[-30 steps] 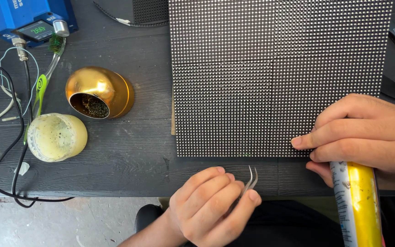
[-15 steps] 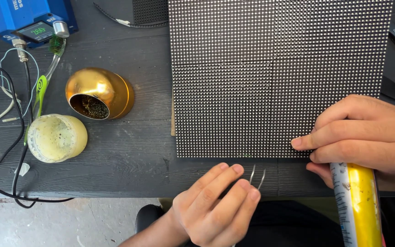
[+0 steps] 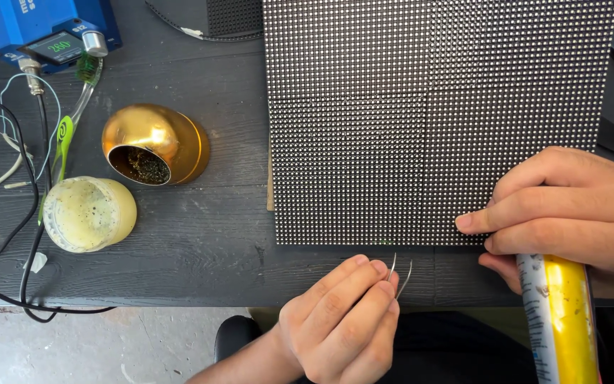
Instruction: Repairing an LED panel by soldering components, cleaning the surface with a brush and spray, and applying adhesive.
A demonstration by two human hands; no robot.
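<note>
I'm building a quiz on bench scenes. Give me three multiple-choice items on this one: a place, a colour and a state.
1. Where does the gold dome-shaped holder lie relative to the dotted panel?
A. left of it
B. on top of it
C. right of it

2. What colour is the unit with the small display at the top left?
A. red
B. blue
C. white

3. How does the left hand hold the tweezers?
A. pinched in its fingers, tips pointing at the panel edge
B. flat on the table, untouched
C. dropped in the jar

Key: 1 A, the gold dome-shaped holder sits left of the dotted panel. 2 B, the unit is blue. 3 A, the left hand grips the tweezers near the panel's lower edge.
</note>
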